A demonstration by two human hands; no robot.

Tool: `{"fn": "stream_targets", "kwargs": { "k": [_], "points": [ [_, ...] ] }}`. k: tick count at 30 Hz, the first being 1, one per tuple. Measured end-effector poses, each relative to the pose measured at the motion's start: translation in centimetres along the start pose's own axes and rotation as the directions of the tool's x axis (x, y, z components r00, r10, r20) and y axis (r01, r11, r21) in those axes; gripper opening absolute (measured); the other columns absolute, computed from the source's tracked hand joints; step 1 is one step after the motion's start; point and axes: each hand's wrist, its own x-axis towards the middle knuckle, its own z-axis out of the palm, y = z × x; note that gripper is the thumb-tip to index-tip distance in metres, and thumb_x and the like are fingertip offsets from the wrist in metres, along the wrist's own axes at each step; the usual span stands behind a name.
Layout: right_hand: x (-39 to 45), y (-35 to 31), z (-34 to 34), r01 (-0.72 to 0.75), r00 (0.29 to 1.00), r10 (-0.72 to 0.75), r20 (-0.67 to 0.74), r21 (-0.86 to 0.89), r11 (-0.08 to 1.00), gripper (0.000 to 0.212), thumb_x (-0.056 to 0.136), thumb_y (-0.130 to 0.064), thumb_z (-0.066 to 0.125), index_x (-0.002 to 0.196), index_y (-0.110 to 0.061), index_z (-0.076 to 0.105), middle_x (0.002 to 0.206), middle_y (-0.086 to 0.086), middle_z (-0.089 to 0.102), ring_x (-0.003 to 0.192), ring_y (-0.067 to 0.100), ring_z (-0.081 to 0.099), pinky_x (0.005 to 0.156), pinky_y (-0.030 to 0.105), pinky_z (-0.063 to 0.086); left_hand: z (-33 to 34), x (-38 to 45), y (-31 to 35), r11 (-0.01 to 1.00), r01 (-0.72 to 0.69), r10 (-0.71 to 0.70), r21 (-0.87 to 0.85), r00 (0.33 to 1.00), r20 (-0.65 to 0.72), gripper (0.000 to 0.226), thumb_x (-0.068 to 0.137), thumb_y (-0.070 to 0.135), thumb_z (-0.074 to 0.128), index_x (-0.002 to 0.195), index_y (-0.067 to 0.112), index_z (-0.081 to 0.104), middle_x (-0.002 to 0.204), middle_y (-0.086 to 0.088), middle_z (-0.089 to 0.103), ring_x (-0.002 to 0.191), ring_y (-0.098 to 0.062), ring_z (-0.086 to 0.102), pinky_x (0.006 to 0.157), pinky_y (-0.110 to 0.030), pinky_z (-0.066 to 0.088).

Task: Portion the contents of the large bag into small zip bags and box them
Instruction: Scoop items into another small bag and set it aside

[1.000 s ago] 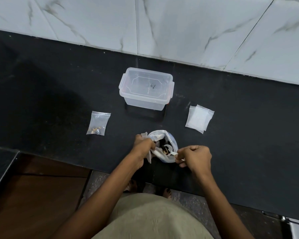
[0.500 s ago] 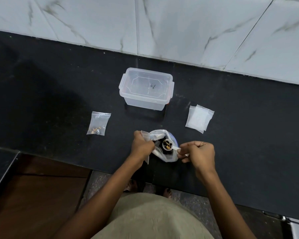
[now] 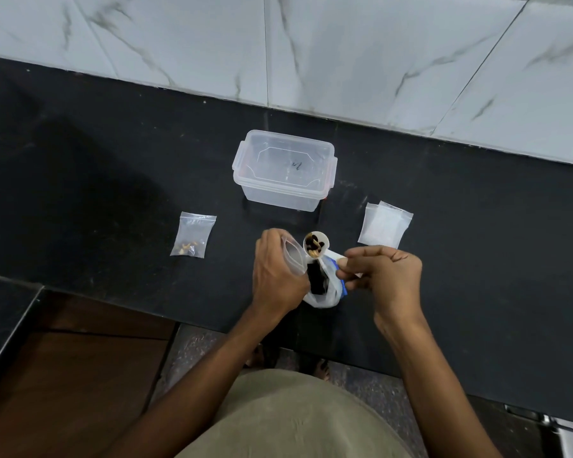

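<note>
The large white bag (image 3: 325, 294) stands open on the black counter near its front edge, with dark contents inside. My left hand (image 3: 275, 276) grips a small clear zip bag (image 3: 295, 256), mouth open, just left of the large bag. My right hand (image 3: 382, 272) pinches the handle of a white scoop (image 3: 316, 243). The scoop is loaded with dark and tan pieces and is raised above the large bag, beside the small bag's mouth. A clear plastic box (image 3: 285, 175) with its lid on sits behind them.
One small zip bag with a few nuts (image 3: 193, 235) lies to the left. A stack of empty zip bags (image 3: 384, 224) lies to the right. A marble-tiled wall (image 3: 311, 54) rises behind the counter. A lower brown surface (image 3: 67, 385) lies at front left.
My right hand lifted the loaded scoop out of the large bag and up toward the box. My left hand raised the small zip bag, its mouth now open beside the scoop.
</note>
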Motion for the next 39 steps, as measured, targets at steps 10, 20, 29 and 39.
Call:
{"fn": "stream_targets", "kwargs": {
  "k": [10, 20, 29, 39],
  "points": [
    [-1.9, 1.8, 2.2, 0.69, 0.678, -0.721, 0.143, -0.462, 0.557, 0.025, 0.065, 0.013, 0.076, 0.069, -0.012, 0.079, 0.067, -0.007, 0.073, 0.059, 0.005, 0.067, 0.057, 0.016, 0.052, 0.3, 0.6, 0.3, 0.987, -0.036, 0.03, -0.16, 0.999, -0.036, 0.045, 0.067, 0.014, 0.081, 0.094, 0.017, 0.045, 0.085, -0.002, 0.055, 0.075, -0.022, 0.055, 0.067, -0.042, 0.05],
    [-1.3, 4.2, 1.7, 0.853, 0.312, -0.916, 0.253, -0.5, 0.153, 0.011, 0.075, 0.008, 0.075, 0.072, -0.002, 0.078, 0.081, 0.008, 0.077, 0.073, 0.019, 0.074, 0.067, 0.026, 0.058, 0.6, 1.0, 0.5, 0.966, -0.021, 0.004, -0.256, 0.998, -0.07, 0.041, 0.066, 0.006, 0.078, 0.094, 0.008, 0.047, 0.08, -0.006, 0.057, 0.068, -0.019, 0.055, 0.059, -0.03, 0.049],
    [-1.9, 3.4, 1.6, 0.813, 0.473, -0.874, 0.109, -0.437, 0.386, 0.016, 0.073, 0.01, 0.076, 0.072, -0.005, 0.078, 0.075, 0.002, 0.076, 0.067, 0.013, 0.072, 0.062, 0.026, 0.057, 0.6, 1.1, 0.6, 0.973, -0.038, 0.017, -0.226, 0.995, -0.094, 0.049, 0.065, 0.002, 0.084, 0.095, 0.011, 0.046, 0.081, -0.002, 0.056, 0.069, -0.013, 0.053, 0.063, -0.023, 0.046],
    [-0.5, 3.0, 0.0, 0.183, 0.962, -0.247, -0.114, -0.403, 0.897, 0.02, 0.071, 0.008, 0.073, 0.068, -0.011, 0.075, 0.057, 0.001, 0.07, 0.049, 0.01, 0.063, 0.052, 0.021, 0.052, -0.8, 1.5, -0.7, 0.978, 0.028, -0.069, -0.209, 0.979, -0.191, 0.045, 0.072, 0.004, 0.081, 0.099, 0.013, 0.046, 0.08, 0.007, 0.053, 0.07, -0.003, 0.053, 0.068, -0.017, 0.046]
  ]
}}
